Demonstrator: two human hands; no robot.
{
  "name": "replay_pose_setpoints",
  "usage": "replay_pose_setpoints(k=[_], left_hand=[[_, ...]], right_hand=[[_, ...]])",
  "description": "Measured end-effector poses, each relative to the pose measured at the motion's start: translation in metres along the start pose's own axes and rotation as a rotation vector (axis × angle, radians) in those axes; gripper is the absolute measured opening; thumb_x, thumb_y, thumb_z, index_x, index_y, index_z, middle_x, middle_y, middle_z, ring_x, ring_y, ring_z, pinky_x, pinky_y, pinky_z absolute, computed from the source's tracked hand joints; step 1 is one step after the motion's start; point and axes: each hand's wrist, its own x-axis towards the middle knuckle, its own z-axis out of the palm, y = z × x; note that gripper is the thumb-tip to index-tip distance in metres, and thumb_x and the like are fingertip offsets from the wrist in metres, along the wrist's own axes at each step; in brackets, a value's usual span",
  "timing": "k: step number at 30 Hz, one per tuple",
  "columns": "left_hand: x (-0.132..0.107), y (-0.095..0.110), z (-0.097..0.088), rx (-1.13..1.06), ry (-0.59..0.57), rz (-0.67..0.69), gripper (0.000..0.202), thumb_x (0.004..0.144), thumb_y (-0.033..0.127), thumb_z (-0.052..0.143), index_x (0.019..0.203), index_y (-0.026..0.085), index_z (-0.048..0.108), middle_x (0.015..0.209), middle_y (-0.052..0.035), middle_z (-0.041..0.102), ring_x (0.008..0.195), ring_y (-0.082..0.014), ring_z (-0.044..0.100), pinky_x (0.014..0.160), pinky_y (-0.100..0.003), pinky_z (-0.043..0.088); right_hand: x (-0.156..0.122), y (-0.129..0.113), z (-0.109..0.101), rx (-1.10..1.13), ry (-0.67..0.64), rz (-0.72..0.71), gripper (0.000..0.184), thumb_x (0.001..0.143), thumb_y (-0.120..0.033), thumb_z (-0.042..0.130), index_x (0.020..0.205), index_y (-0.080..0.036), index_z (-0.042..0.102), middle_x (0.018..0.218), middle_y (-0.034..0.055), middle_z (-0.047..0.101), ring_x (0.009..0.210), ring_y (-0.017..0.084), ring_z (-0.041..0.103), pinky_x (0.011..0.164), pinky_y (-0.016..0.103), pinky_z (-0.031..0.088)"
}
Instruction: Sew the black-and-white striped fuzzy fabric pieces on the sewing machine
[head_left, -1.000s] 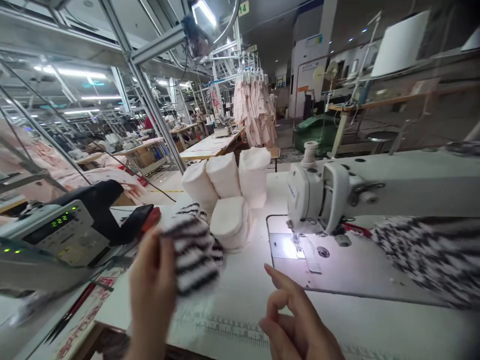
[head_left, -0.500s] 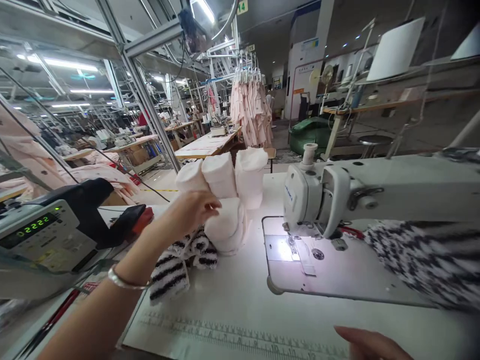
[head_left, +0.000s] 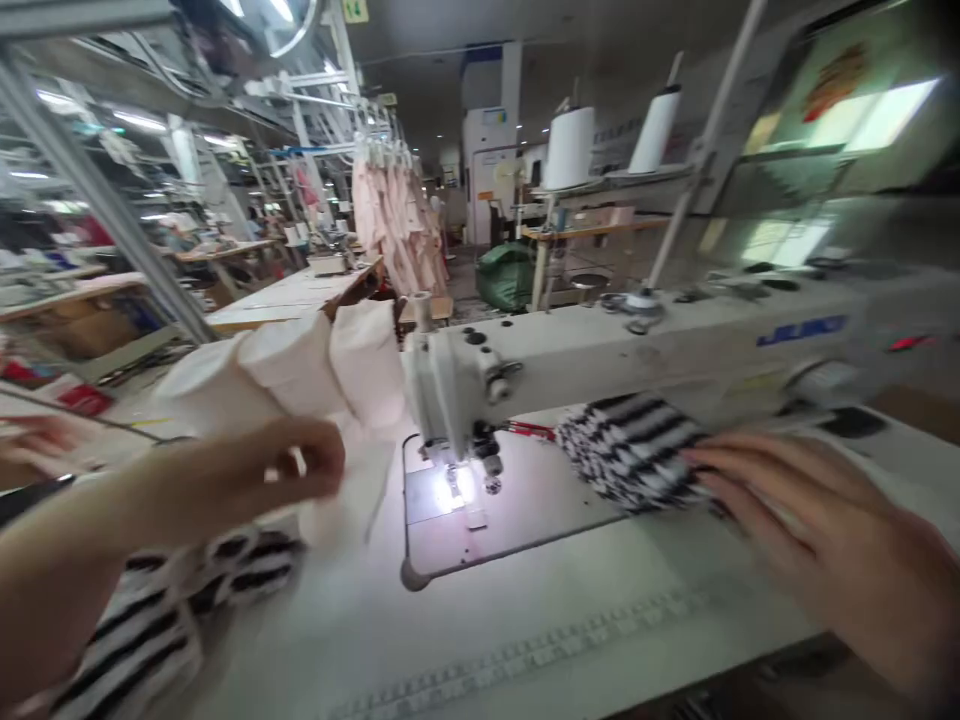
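My left hand point(head_left: 307, 455) hovers over the front white folded fabric piece point(head_left: 352, 490), its fingers loosely curled with a gap between them. I see nothing held in it, though motion blurs the fingers. Behind it stand several white folded fabric rolls point(head_left: 289, 360). Below my left forearm lie black-and-white striped fleece pieces point(head_left: 135, 640). My right hand point(head_left: 795, 510) has its fingertips on the right end of a striped fleece bundle point(head_left: 637, 450), which lies under the sewing machine's arm. The fingers close on that end; the thumb is not clearly visible.
The sewing machine point(head_left: 570, 355) stretches across the table, its needle area point(head_left: 454, 485) lit. Red-handled scissors or snips point(head_left: 532, 430) lie behind the needle plate. A ruler strip point(head_left: 525, 655) runs along the front edge. Thread cones point(head_left: 570, 148) stand behind. Pink garments point(head_left: 397, 210) hang further back.
The view has swung right. My right hand has moved from the front edge to the striped fleece bundle. My left hand stays near the white pieces.
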Motion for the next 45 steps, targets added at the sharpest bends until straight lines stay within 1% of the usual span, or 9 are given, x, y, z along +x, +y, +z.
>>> replay_pose_setpoints(k=[2,6,9,13,17,22,25,33,45], left_hand=[[0.006,0.015,0.047,-0.074,-0.135,-0.013,0.018,0.083,0.033,0.052,0.080,0.021,0.065,0.076,0.0017,0.063,0.065,-0.0112,0.056,0.059,-0.017,0.039],[0.019,0.051,0.120,-0.176,-0.084,-0.007,0.008,0.076,0.024,0.061,0.069,0.019,0.062,0.069,-0.0026,0.061,0.058,-0.0148,0.052,0.054,-0.024,0.035],[0.026,0.086,0.135,-0.603,-0.184,0.057,0.016,0.083,0.032,0.059,0.084,0.019,0.067,0.079,-0.0054,0.064,0.068,-0.0161,0.057,0.062,-0.026,0.042],[0.035,0.126,0.141,-1.663,-0.489,-0.018,0.049,0.077,0.046,0.069,0.113,0.015,0.061,0.109,-0.0143,0.065,0.102,-0.0262,0.062,0.086,-0.037,0.048],[0.037,0.129,0.151,-1.997,-0.355,-0.153,0.031,0.084,0.032,0.064,0.109,0.013,0.064,0.113,-0.0135,0.065,0.102,-0.0243,0.063,0.086,-0.034,0.049],[0.013,0.102,0.149,-1.888,-0.118,-0.379,0.024,0.081,0.019,0.066,0.104,0.012,0.065,0.098,-0.0115,0.070,0.090,-0.0234,0.067,0.082,-0.034,0.050],[0.002,0.081,0.140,-1.720,-0.009,-0.340,0.023,0.082,0.028,0.065,0.101,0.013,0.065,0.093,-0.0092,0.071,0.087,-0.0231,0.067,0.079,-0.033,0.050],[0.012,0.027,0.127,-0.522,0.169,-0.145,0.019,0.081,0.026,0.059,0.098,0.016,0.063,0.081,-0.0026,0.066,0.074,-0.0190,0.058,0.069,-0.029,0.044],[0.008,0.032,0.121,-0.508,0.098,-0.124,0.030,0.084,0.028,0.058,0.113,0.020,0.058,0.081,0.0007,0.066,0.063,-0.0140,0.056,0.059,-0.023,0.043]], right_hand=[[0.014,0.005,0.005,-0.076,-0.051,-0.066,0.024,0.090,-0.038,0.045,0.094,-0.024,0.064,0.097,0.0073,0.063,0.091,0.024,0.057,0.082,0.039,0.043],[0.032,0.011,0.015,-0.107,-0.100,-0.068,0.016,0.089,-0.025,0.046,0.080,-0.022,0.059,0.080,0.0030,0.060,0.078,0.020,0.056,0.068,0.033,0.045],[0.041,-0.006,0.006,-0.113,-0.013,-0.062,0.012,0.090,-0.024,0.046,0.086,-0.022,0.057,0.085,0.0039,0.060,0.083,0.019,0.056,0.073,0.033,0.044],[0.028,-0.054,-0.009,-0.090,-0.008,-0.177,0.010,0.089,-0.023,0.048,0.092,-0.024,0.058,0.092,0.0046,0.061,0.091,0.021,0.057,0.085,0.038,0.042],[-0.012,-0.086,-0.003,0.119,-0.186,-0.253,0.019,0.087,-0.023,0.050,0.102,-0.029,0.061,0.102,0.0030,0.063,0.095,0.020,0.060,0.082,0.032,0.048],[-0.041,-0.098,0.037,0.571,-0.320,0.402,0.043,0.090,-0.037,0.049,0.133,-0.037,0.043,0.107,0.0020,0.061,0.083,0.014,0.062,0.069,0.025,0.053],[-0.036,-0.113,0.063,0.956,-0.478,0.580,0.049,0.090,-0.038,0.048,0.137,-0.031,0.038,0.088,-0.0006,0.062,0.074,0.012,0.061,0.068,0.024,0.051],[-0.018,-0.135,0.098,0.575,-0.672,0.271,0.025,0.085,-0.026,0.050,0.107,-0.025,0.062,0.075,-0.0012,0.062,0.064,0.013,0.058,0.062,0.026,0.047],[-0.031,-0.137,0.084,0.588,-0.646,0.304,0.025,0.085,-0.029,0.051,0.108,-0.028,0.061,0.073,-0.0034,0.062,0.054,0.010,0.056,0.054,0.022,0.047]])
